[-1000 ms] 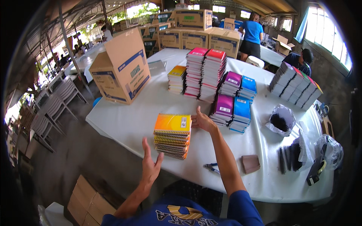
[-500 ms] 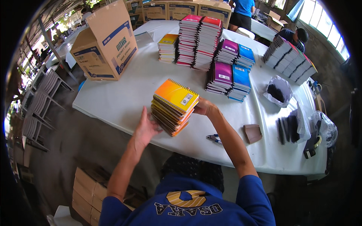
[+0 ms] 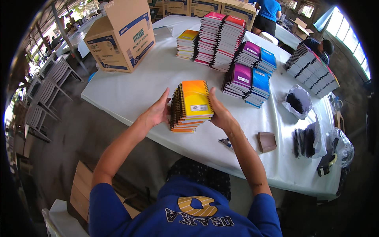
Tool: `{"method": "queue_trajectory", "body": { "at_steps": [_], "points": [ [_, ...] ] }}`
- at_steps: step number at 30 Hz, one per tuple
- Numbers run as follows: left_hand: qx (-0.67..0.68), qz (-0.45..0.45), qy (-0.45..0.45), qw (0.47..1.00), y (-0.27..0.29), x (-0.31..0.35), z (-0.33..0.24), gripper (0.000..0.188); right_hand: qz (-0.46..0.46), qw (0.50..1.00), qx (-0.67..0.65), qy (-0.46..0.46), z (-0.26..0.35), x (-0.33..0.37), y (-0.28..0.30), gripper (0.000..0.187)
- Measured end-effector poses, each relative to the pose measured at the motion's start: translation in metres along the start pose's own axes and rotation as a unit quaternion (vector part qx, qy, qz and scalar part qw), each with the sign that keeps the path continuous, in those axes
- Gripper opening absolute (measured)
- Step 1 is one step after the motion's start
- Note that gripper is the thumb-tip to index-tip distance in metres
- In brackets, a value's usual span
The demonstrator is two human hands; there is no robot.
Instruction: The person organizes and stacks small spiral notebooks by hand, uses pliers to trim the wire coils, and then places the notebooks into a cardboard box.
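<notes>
The fingers of the left hand are spread, thumb lifted apart, beside the left side of a stack of yellow-orange notebooks; whether they press on it I cannot tell. The right hand lies along the stack's right side, thumb pointing up; its other fingers are mostly hidden, so their grip cannot be told. The stack is near the tabletop's near edge, its notebooks unevenly aligned: the top one's coil runs down the right, while more coils show on the left.

Beside the right forearm, close to the near edge, lie pliers, with a brown piece to their right. Beyond the hands, toward the far edge, purple notebooks and blue notebooks are piled side by side, two rows deep. Behind and left of them rise tall pink and red piles, with a shorter yellow pile just left. An open cardboard box sits by the left edge.

Along the right edge are a long block of notebooks, a bag with dark contents, black coils, a clear plastic bag and, toward the near right corner, a tape dispenser. Past the far edge, a person in blue stands near stacked cartons.
</notes>
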State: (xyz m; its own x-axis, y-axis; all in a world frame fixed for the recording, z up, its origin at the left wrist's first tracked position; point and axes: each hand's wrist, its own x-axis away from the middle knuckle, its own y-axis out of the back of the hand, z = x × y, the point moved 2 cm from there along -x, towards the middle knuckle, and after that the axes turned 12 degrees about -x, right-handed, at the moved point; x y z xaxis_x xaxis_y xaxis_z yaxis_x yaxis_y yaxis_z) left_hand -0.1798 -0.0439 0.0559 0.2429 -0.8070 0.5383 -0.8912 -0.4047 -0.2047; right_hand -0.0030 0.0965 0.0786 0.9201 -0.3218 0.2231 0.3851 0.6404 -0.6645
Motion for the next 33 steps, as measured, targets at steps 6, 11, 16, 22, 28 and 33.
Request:
{"method": "queue_trajectory", "body": {
  "at_steps": [6, 11, 16, 22, 28, 33],
  "points": [
    [0.066, 0.07, -0.104, 0.99, -0.034, 0.011, -0.01, 0.074, -0.028, 0.989, 0.145, 0.031, -0.015, -0.002, -0.031, 0.09],
    [0.081, 0.041, -0.102, 0.991, -0.028, 0.013, -0.005, 0.073, -0.041, 0.987, 0.154, -0.018, -0.009, -0.008, -0.013, 0.099],
    [0.087, -0.003, -0.026, 0.996, -0.015, 0.015, -0.003, 0.078, -0.141, 0.974, 0.124, -0.126, -0.007, 0.003, 0.048, 0.127],
    [0.057, 0.004, -0.053, 0.997, -0.014, 0.01, 0.007, 0.089, -0.106, 0.969, 0.082, -0.207, -0.013, -0.018, 0.023, 0.105],
    [0.199, -0.158, -0.133, 0.958, -0.035, 0.025, 0.004, 0.085, -0.059, 0.927, 0.208, -0.307, 0.012, -0.108, 0.031, 0.103],
    [0.28, -0.274, -0.119, 0.912, -0.053, 0.03, 0.006, 0.089, 0.06, 0.836, 0.384, -0.387, 0.032, -0.197, -0.022, 0.103]
  ]
}}
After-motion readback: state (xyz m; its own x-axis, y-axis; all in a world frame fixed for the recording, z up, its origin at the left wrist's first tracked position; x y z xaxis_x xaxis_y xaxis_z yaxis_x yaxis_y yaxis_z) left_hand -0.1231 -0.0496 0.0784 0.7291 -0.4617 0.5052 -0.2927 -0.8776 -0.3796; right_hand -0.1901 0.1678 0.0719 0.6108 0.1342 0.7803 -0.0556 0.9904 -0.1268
